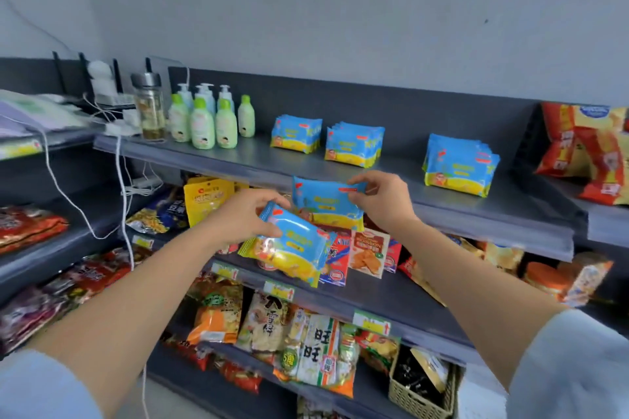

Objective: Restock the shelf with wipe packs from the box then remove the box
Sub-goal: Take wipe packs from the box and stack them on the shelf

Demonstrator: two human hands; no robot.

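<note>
Just below the top shelf's (pixel 401 168) front edge, the right hand (pixel 383 199), fingers (pixel 356 183) pinching the upper wipe pack (pixel 323 206) lengthwise along that edge, is nearer than the left hand (pixel 243 218), which grips the lower wipe pack (pixel 292 248).

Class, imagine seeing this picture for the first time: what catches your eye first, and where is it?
Two bare arms reach in at the centre: the left hand grips one blue-and-yellow wipe pack, the right hand pinches a second pack just above it. On the top shelf, three stacks of the same packs stand in a row, with pale green bottles at its left end.
</note>
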